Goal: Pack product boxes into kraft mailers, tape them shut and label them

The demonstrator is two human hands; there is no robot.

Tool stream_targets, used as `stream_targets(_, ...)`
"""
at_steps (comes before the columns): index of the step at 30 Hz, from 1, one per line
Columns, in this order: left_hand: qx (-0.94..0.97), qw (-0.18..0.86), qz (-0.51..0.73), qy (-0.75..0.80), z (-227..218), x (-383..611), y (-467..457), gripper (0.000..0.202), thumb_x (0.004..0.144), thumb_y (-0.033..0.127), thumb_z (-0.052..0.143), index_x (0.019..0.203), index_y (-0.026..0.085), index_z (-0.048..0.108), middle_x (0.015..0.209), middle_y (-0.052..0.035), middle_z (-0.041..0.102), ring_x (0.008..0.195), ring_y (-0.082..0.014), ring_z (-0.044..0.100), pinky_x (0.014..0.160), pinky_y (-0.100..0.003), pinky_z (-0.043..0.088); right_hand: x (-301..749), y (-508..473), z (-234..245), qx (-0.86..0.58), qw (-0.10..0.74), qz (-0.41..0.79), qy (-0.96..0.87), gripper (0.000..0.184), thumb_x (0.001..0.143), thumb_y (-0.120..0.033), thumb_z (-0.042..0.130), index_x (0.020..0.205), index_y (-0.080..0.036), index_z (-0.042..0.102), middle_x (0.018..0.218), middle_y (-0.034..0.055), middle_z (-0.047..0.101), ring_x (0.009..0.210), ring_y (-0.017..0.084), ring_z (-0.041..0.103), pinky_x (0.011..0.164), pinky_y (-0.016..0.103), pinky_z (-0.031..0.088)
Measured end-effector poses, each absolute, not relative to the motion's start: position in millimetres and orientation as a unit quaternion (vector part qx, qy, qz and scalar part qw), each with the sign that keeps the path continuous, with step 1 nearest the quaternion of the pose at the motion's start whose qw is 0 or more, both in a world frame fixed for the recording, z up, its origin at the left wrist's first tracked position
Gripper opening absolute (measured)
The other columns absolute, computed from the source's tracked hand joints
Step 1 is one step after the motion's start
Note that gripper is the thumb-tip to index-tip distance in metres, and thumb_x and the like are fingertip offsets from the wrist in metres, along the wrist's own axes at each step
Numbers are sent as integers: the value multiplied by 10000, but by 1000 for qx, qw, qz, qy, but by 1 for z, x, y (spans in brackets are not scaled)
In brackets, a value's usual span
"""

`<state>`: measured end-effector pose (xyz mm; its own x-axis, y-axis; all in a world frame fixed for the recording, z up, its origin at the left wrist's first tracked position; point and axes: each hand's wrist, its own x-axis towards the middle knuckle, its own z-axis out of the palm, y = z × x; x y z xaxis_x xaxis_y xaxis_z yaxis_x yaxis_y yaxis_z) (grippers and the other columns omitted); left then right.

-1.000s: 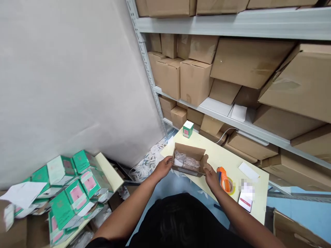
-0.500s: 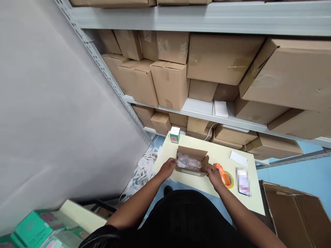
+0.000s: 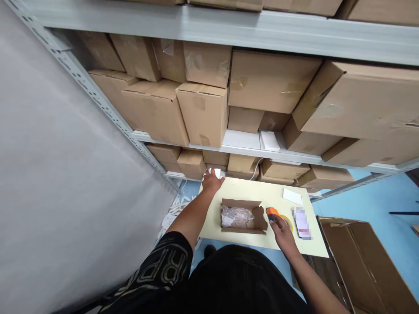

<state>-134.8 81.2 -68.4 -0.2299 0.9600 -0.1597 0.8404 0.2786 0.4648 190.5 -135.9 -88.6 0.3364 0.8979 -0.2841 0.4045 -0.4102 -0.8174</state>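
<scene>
On the cream table sits an open cardboard box (image 3: 244, 203) holding a clear plastic-wrapped bundle (image 3: 238, 216). At the table's far left corner, my left hand (image 3: 212, 182) is closed around a small box (image 3: 214, 172); its white top shows and its sides are mostly covered by my fingers. Right of the cardboard box, my right hand (image 3: 280, 231) has its fingers on an orange tape dispenser (image 3: 271, 211), partly hiding it. A yellow-rimmed tape roll (image 3: 288, 222) shows just beyond these fingers.
A phone (image 3: 303, 223) and a white flat box (image 3: 292, 196) lie on the table's (image 3: 252, 186) right side. Shelves (image 3: 242, 139) packed with cardboard boxes rise behind it. A large open carton (image 3: 366, 257) stands at the right, with paper scraps (image 3: 175, 211) on the floor at left.
Both hands have left the open cardboard box. My left hand has reached away to the small box at the far corner; my right has shifted right onto the tape dispenser.
</scene>
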Motion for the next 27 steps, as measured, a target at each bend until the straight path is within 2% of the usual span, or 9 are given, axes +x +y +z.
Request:
stream_targets(3,560,210,124,792,-74,-135,101,583,841,450,702,1309,176,490,1360,-232,560,1210,-366,608,971,-423,476,203,-150,-86,-768,313,379,-410,594,808,-590,652,1280,-232,692,1229,114,742,1200,349,671,982,477,535)
stream_targets(6,504,235,199,807,-73,-151,112,489,813,398,717,1201,189,504,1246,-203,627,1129,-344,649,924,-413,493,217,-160,-86,-776,313,388,-387,580,814,-574,657,1280,-229,688,1203,111,745,1147,336,693,953,461,537)
stream_targets(8,476,245,216,816,-68,-165,113,446,846,415,673,1185,208,471,1135,-157,666,1044,-305,674,865,-393,518,225,-161,-86,-775,323,391,-378,567,817,-559,661,1273,-224,688,1206,116,740,1116,325,702,948,457,537)
stream_targets(11,374,318,343,801,-50,-181,101,395,839,428,657,1106,247,429,969,-54,646,827,-219,672,710,-340,554,229,-150,-82,-757,351,392,-388,535,825,-542,656,1247,-215,690,1246,121,722,1089,304,702,942,444,545)
stream_targets(14,308,403,502,701,-25,-181,68,398,797,429,658,1043,268,390,939,5,584,727,-152,624,609,-285,561,218,-127,-65,-718,369,396,-438,507,833,-544,659,1211,-208,703,1221,119,722,1062,286,691,942,429,545)
stream_targets(17,322,457,547,623,-2,-162,18,429,760,451,677,1016,275,382,913,32,561,713,-134,604,594,-266,562,193,-104,-39,-658,387,427,-485,505,844,-566,669,1204,-213,699,1192,113,727,1016,267,683,908,402,549)
stream_targets(20,346,513,507,600,5,-130,-35,418,794,490,641,1037,286,369,906,43,573,727,-144,611,619,-276,555,168,-88,-18,-605,390,477,-504,522,889,-606,608,1239,-221,665,1131,94,734,960,250,681,820,366,550)
stream_targets(24,373,532,461,604,-8,-97,-86,329,848,459,582,1029,279,374,920,39,604,768,-152,616,671,-277,523,159,-88,-16,-639,318,441,-544,461,918,-633,543,1044,-213,685,877,42,707,806,230,641,729,334,488)
stream_targets(27,438,497,420,620,-22,-92,-105,276,908,449,561,1076,265,442,952,17,627,871,-179,634,799,-324,526,163,-98,-28,-674,252,407,-563,429,921,-614,527,930,-211,673,810,31,690,766,227,628,704,318,455)
